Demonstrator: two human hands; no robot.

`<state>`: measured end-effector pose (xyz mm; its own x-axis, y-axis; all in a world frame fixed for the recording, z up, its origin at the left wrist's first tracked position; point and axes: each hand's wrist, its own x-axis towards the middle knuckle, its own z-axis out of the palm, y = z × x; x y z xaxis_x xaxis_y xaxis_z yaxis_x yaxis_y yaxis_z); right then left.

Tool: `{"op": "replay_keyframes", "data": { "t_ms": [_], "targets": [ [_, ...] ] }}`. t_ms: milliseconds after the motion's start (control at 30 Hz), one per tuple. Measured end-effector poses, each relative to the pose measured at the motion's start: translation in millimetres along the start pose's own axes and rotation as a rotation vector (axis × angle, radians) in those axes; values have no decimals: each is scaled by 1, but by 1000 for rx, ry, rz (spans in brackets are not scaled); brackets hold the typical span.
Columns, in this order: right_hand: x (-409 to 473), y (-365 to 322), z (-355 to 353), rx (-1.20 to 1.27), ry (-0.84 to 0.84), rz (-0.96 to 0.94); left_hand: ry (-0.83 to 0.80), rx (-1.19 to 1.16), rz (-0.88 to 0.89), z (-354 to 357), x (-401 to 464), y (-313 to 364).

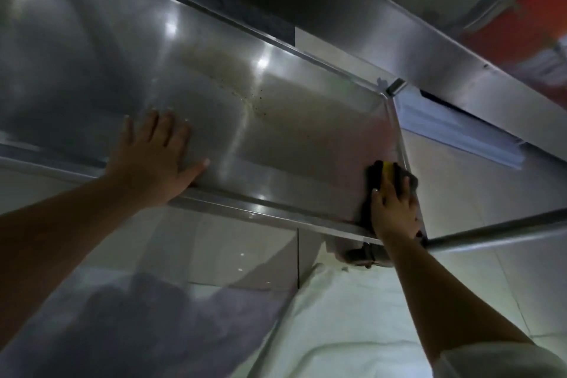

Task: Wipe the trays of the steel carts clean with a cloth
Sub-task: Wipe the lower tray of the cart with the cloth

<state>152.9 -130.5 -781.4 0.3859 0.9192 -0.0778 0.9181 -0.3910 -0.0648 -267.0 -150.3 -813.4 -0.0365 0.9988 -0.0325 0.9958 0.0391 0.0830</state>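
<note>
Right hand flat on dark cloth, pressing at steel tray corner, 4 o'clock.
Left hand open, fingers spread, resting on tray near rim, 8 o'clock; brownish stain centre.

Glossy pale floor tiles

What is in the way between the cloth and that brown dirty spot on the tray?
Nothing visible. The right hand presses the cloth in the tray's near right corner, and only bare steel lies between it and the brownish stain. The left hand rests flat well to the side.
</note>
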Motion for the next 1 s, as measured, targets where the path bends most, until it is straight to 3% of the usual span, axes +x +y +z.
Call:
{"op": "replay_keyframes", "data": {
  "t_ms": [100,167,300,433,533,633,800,900,1000],
  "targets": [
    [9,-33,-1,57,-18,303,9,19,-7,0,-1,2],
    [5,-70,5,92,-20,327,4,27,-10,-1,-2,3],
    [-26,-151,22,75,23,-74,18,48,-6,-2,-2,3],
    [-69,-235,36,33,43,-740,-22,25,2,-5,-3,2],
    [-71,-258,34,30,17,-953,-45,-56,39,-14,-6,-3],
    [-64,-240,27,8,50,-945,-104,-16,126,-26,-20,-15],
    [-85,-171,6,-19,-47,-583,-328,-81,128,-56,-71,-23],
    [-106,-141,-33,129,-177,-493,-498,-115,113,-90,-109,-27],
    [-143,-133,-85,281,-248,-513,-557,-130,120,-138,-148,-34]
  ]
}}
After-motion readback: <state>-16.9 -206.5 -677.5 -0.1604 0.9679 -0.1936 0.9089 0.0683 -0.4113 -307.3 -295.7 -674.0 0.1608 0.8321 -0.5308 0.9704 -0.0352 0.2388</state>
